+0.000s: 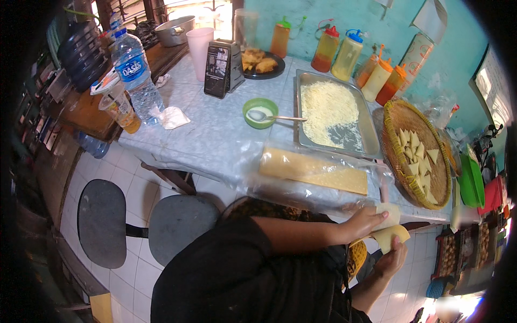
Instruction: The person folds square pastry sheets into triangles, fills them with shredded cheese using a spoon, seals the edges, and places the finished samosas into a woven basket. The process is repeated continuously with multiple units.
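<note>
Beyond the table's front edge, my left hand (364,223) is closed on a pale dough strip (389,214), thumb on top. My right hand (391,261) pinches the curled yellowish part of the dough (392,236) just below. Whether this is one folded strip or two pieces, I cannot tell. Left of my hands, a flat stack of long dough wrappers (312,171) lies on clear plastic. Behind it stands a metal tray (371,134) of shredded white filling (328,107). A green bowl (260,125) holds white liquid and a spoon (280,117).
On the right, a round woven basket (439,161) bears several folded dough triangles (414,151). Sauce bottles (344,56) line the wall. A phone (216,70) stands near a plate of fried food (274,72). Bottle (134,75) and cup (121,110) stand left; a dark stool (180,223) is below.
</note>
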A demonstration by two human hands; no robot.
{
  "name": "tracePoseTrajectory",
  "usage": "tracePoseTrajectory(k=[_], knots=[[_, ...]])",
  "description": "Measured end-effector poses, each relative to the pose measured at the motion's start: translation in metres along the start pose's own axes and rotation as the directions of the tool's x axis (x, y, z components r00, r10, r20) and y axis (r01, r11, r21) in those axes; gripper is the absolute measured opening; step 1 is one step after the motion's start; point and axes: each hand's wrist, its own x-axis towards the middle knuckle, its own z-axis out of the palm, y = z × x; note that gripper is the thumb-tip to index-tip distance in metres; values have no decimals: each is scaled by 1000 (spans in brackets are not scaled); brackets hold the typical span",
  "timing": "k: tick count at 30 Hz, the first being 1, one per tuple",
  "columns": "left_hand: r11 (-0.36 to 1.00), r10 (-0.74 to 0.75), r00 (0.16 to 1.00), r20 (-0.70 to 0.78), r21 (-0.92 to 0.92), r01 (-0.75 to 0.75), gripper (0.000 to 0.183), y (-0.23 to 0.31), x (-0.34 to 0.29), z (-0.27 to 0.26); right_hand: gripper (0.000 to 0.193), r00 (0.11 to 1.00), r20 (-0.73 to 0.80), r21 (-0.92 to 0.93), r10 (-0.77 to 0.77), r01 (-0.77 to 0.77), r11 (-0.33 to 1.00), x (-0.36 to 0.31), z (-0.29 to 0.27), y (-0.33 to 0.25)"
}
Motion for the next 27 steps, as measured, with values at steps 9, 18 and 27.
tracePoseTrajectory(k=[9, 18, 27], knots=[[926, -213, 975, 58, -306, 221, 42, 56, 11, -33, 32, 966, -60, -238, -251, 230, 944, -1, -29, -9], [953, -53, 998, -37, -300, 40, 39, 137, 44, -27, 35, 908, -82, 784, 411, -196, 589, 4, -84, -20], [971, 95, 990, -108, -211, -116, 41, 188, 60, -3, 39, 918, -110, 926, 382, -45, 376, -6, -141, -5]])
